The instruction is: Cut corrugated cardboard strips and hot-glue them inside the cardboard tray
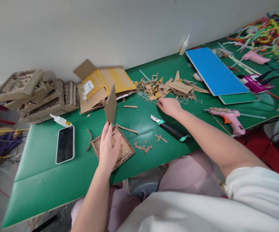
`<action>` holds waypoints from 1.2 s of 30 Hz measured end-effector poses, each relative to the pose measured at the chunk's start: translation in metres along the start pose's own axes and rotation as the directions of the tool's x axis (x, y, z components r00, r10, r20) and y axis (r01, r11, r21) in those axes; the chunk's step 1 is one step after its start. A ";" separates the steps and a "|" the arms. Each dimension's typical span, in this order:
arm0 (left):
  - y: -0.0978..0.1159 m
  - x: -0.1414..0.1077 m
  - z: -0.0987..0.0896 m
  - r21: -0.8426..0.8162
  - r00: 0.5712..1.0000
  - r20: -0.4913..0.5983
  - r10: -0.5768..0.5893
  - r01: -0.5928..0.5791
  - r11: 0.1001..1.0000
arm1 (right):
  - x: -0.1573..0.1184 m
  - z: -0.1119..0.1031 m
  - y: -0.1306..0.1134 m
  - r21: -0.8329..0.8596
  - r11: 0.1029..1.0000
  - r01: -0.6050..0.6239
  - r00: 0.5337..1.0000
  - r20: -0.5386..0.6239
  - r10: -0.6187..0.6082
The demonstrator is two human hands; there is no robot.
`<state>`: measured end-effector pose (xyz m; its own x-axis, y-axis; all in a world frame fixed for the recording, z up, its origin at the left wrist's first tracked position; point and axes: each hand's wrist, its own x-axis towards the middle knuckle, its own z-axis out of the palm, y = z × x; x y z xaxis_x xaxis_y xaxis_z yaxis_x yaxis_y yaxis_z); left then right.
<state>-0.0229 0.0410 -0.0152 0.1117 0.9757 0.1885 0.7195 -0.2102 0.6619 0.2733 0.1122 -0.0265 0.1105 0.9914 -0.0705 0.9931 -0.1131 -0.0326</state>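
My left hand [109, 146] is closed on the lower end of a flat cardboard piece [110, 104], which stands upright above the table. Below that hand lies a square cardboard panel [127, 146] with a corrugated rim and small raised strips, partly hidden by the hand. My right hand [169, 107] is at the near edge of a pile of cardboard scraps [162, 87], fingers curled together; what they may hold is hidden. A black utility knife [170, 129] with its blade out lies just in front of the right hand.
Stacked cardboard frames [45, 93] and an opened yellow-taped box [108, 80] stand at the back left. A phone [65, 144] and glue bottle [61, 120] lie left. Right are a blue board [215, 71], a pink glue gun [230, 119] and cables.
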 end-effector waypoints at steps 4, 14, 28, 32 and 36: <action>0.000 -0.001 0.002 -0.011 0.999 -0.015 0.031 -0.031 0.999 | -0.006 -0.001 0.001 -0.019 1.000 0.002 0.999 -0.037 -0.003; -0.001 -0.003 0.002 0.004 0.998 0.006 0.056 -0.056 0.998 | 0.005 -0.002 0.035 -0.059 0.997 -0.043 0.994 -0.101 0.037; -0.002 -0.005 0.006 0.026 0.998 0.025 0.065 -0.066 0.997 | 0.000 0.001 0.079 -0.065 0.996 0.055 0.997 -0.056 -0.059; -0.003 -0.004 0.006 0.010 0.998 0.038 0.046 -0.047 0.999 | 0.017 -0.015 0.088 0.006 1.000 0.031 0.997 -0.072 -0.030; -0.003 -0.003 0.005 0.008 0.998 0.034 0.050 -0.050 0.999 | 0.001 -0.039 0.117 0.140 0.977 -0.158 0.968 -0.173 0.181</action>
<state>-0.0218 0.0388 -0.0213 0.1708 0.9656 0.1963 0.7182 -0.2584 0.6461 0.3909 0.1029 0.0087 0.2941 0.9507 0.0984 0.9475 -0.2765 -0.1605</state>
